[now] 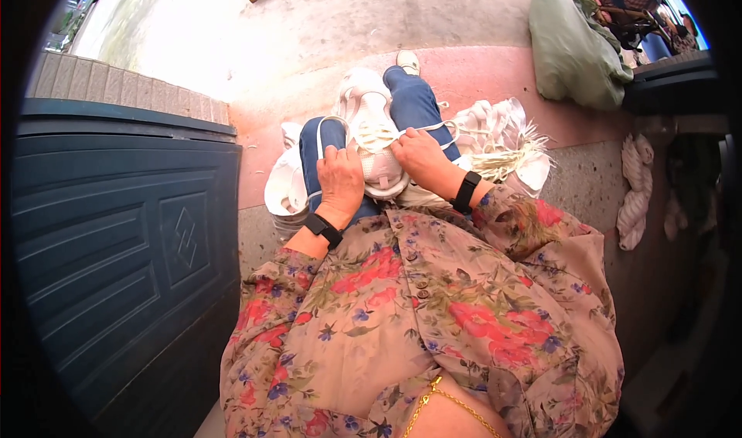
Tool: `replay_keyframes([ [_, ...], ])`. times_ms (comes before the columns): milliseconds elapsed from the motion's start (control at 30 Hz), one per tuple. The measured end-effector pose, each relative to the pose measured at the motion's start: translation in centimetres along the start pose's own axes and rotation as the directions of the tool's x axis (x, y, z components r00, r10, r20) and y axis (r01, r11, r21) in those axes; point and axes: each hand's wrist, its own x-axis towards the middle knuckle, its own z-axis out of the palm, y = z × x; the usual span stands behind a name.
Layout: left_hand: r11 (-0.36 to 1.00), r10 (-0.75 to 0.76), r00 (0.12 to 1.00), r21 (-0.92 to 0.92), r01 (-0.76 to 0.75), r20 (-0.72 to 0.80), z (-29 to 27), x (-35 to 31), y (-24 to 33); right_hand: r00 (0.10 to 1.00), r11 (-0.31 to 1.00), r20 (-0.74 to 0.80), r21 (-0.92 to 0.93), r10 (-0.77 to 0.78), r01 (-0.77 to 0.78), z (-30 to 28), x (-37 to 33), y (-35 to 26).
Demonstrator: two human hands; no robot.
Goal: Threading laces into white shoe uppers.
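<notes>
A white sneaker (384, 167) lies between my knees, its toe toward me and its white lace (376, 138) crossing the tongue. My left hand (341, 181) is closed at the sneaker's left side, fingers curled. A loop of the lace arcs over and runs down into those fingers. On the other side, my right hand (427, 160) pinches the lace beside the eyelets. A loose length of it trails right over my jeans (421, 102). The fingertips of both hands are partly hidden.
White shoes (286, 181) are heaped by my left leg. More white shoes (495, 121) and a bundle of pale laces (510, 158) lie on my right. A blue panelled door (139, 229) stands left. A stuffed green sack (572, 51) and a twisted white bundle (635, 190) are further right.
</notes>
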Motion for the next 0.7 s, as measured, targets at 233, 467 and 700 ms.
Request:
replay_keyframes([
  [233,0.944,-0.004,0.998,-0.329,-0.017,-0.063,-0.8,2.4,-1.8,1.000,1.000,0.012,-0.023,0.011,-0.011,-0.4,0.9,0.3],
  [467,0.927,0.371,0.899,-0.159,-0.341,0.233,-1.0,6.4,-1.7,0.952,0.964,-0.305,0.258,0.011,0.071,-3.3,1.1,0.3],
  [700,0.898,0.398,0.881,0.088,-0.431,0.256,-3.0,4.9,-3.2,0.565,0.644,-0.614,0.743,0.551,0.179,-15.2,0.6,2.3],
])
